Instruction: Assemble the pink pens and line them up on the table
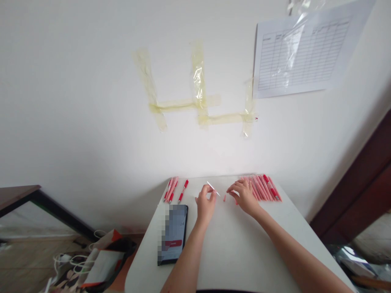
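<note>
Here, right of the phone (175,232), a white stick (210,185) pinched by the left hand (205,204), the right hand (245,197) of unclear grip.

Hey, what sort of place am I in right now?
Probably a small room set up for desk work, in a home or an office. A white table stands against the wall, red and pink pens lie on it, and a printed grid sheet hangs above.

Count one left hand (205,204), one right hand (246,198) | one white stick (210,185) | at least two small pink pieces (225,198) | one lone red pen (183,191) | left pen cluster (173,189), too overlapped to total | right pen row (261,188), partly hidden, likewise | one phone (177,228) | five tape strips (198,77) | one wall sheet (275,77)
</note>
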Action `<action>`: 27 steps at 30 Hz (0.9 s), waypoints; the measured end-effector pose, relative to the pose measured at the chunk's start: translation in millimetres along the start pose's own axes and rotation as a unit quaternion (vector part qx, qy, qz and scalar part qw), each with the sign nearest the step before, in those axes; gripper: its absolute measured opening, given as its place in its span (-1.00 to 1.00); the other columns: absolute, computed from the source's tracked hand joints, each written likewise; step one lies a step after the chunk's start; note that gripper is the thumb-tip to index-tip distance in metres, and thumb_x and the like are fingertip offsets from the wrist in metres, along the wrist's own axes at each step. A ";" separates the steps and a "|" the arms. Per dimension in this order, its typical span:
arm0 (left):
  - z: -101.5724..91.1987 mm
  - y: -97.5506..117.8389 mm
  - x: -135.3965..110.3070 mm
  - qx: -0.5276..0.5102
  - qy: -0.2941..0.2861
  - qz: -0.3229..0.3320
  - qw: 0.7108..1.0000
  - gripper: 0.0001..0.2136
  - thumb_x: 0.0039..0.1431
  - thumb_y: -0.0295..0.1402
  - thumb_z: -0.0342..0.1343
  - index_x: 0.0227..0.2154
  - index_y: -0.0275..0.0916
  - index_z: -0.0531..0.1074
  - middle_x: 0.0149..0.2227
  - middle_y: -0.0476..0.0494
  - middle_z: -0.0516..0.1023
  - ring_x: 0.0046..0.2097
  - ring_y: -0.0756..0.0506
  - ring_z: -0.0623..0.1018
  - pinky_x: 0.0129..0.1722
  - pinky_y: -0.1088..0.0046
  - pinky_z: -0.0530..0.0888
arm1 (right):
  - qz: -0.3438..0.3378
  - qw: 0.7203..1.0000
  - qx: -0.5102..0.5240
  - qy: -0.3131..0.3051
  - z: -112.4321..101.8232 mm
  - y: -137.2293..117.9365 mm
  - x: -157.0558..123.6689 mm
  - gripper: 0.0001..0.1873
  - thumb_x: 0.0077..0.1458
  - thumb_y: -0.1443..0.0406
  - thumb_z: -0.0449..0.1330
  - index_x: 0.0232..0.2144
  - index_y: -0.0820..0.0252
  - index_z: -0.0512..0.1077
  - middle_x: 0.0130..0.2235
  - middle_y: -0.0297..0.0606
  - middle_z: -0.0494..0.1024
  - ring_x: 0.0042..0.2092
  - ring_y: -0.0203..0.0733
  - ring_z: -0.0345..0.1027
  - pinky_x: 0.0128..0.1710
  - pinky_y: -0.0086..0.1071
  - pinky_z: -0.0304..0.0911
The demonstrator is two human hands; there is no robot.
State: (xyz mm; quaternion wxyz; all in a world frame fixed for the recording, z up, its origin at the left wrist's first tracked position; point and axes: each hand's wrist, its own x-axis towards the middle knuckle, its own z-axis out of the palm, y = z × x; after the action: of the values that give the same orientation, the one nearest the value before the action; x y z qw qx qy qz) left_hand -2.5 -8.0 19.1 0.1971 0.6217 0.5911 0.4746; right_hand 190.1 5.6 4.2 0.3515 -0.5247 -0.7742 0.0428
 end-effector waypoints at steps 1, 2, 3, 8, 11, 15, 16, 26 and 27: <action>0.5 -1.7 0.8 -0.037 -0.010 0.002 0.999 -0.90 0.21 -0.25 0.07 -0.31 -0.13 0.39 -0.25 -0.03 0.64 -0.12 -0.08 0.60 0.09 0.20 0.41 | 0.001 1.000 0.006 -0.005 -0.1 -1.0 -0.3 -0.74 0.32 0.22 0.07 -0.26 0.00 0.58 -0.19 -0.18 0.59 0.10 0.10 0.26 0.24 0.38 -0.19; 1.0 -3.2 1.4 -0.068 -0.016 0.002 0.998 -0.89 0.20 -0.23 0.08 -0.32 -0.14 0.37 -0.25 -0.05 0.64 -0.12 -0.07 0.60 0.05 0.26 0.43 | 0.001 1.000 0.011 -0.011 -0.2 -1.8 -0.4 -0.75 0.31 0.22 0.08 -0.26 0.00 0.58 -0.20 -0.19 0.59 0.10 0.09 0.28 0.25 0.37 -0.20; 1.3 -4.3 1.7 -0.093 -0.023 0.000 0.995 -0.87 0.20 -0.22 0.08 -0.33 -0.15 0.36 -0.25 -0.06 0.64 -0.12 -0.08 0.61 0.02 0.29 0.44 | 0.000 1.000 0.015 -0.018 -0.2 -2.4 -0.4 -0.76 0.31 0.23 0.09 -0.27 0.00 0.58 -0.21 -0.20 0.60 0.08 0.07 0.30 0.25 0.36 -0.20; 0.5 -2.3 0.8 -0.109 -0.016 -0.008 0.994 -0.84 0.15 -0.20 0.14 -0.34 -0.17 0.39 -0.28 -0.09 0.65 -0.13 -0.10 0.62 0.01 0.28 0.46 | 0.004 0.999 0.028 -0.032 0.4 -4.5 0.0 -0.80 0.26 0.27 0.15 -0.23 -0.03 0.60 -0.16 -0.20 0.61 0.06 0.05 0.36 0.25 0.25 -0.08; -0.7 0.2 0.2 -0.093 -0.013 -0.016 0.995 -0.83 0.15 -0.19 0.15 -0.34 -0.17 0.41 -0.28 -0.10 0.66 -0.12 -0.11 0.62 0.01 0.25 0.47 | 0.012 0.999 0.039 -0.033 0.7 -5.9 0.0 -0.81 0.24 0.27 0.17 -0.21 -0.02 0.61 -0.09 -0.14 0.59 0.09 0.07 0.34 0.26 0.29 -0.16; -0.7 0.5 0.1 -0.088 -0.018 -0.021 0.996 -0.84 0.15 -0.19 0.15 -0.34 -0.17 0.40 -0.26 -0.10 0.66 -0.12 -0.10 0.62 0.02 0.24 0.47 | 0.005 0.999 0.034 -0.039 1.4 -6.7 -0.1 -0.82 0.24 0.26 0.18 -0.25 -0.01 0.62 -0.09 -0.12 0.60 0.09 0.07 0.34 0.26 0.32 -0.20; -0.5 0.1 0.1 -0.091 -0.019 -0.020 0.995 -0.84 0.15 -0.20 0.15 -0.34 -0.17 0.40 -0.26 -0.10 0.66 -0.12 -0.10 0.62 0.02 0.24 0.47 | 0.001 0.999 0.032 -0.040 1.6 -6.5 0.0 -0.82 0.24 0.26 0.19 -0.26 -0.02 0.62 -0.10 -0.13 0.60 0.09 0.07 0.34 0.26 0.32 -0.19; 1.6 -3.2 -0.5 -0.094 -0.019 -0.024 0.995 -0.82 0.15 -0.16 0.16 -0.34 -0.16 0.40 -0.30 -0.08 0.65 -0.15 -0.10 0.62 0.01 0.24 0.48 | -0.001 0.997 0.056 -0.047 2.0 -5.4 -0.1 -0.79 0.26 0.25 0.16 -0.33 -0.05 0.61 -0.15 -0.21 0.62 0.11 0.08 0.32 0.28 0.33 -0.24; 2.3 -3.3 -0.8 -0.090 -0.020 -0.024 0.995 -0.82 0.15 -0.16 0.16 -0.34 -0.16 0.40 -0.32 -0.06 0.64 -0.17 -0.10 0.62 0.00 0.24 0.48 | -0.005 0.997 0.057 -0.045 2.2 -5.5 -0.1 -0.79 0.26 0.24 0.16 -0.33 -0.05 0.61 -0.16 -0.22 0.62 0.11 0.08 0.32 0.28 0.32 -0.23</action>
State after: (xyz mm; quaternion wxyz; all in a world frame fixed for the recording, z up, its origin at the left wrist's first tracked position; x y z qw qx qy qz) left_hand -2.3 -7.2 15.1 0.2755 0.5961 0.5568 0.5086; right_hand 184.6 3.8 4.9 0.3458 -0.4976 -0.7880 0.1090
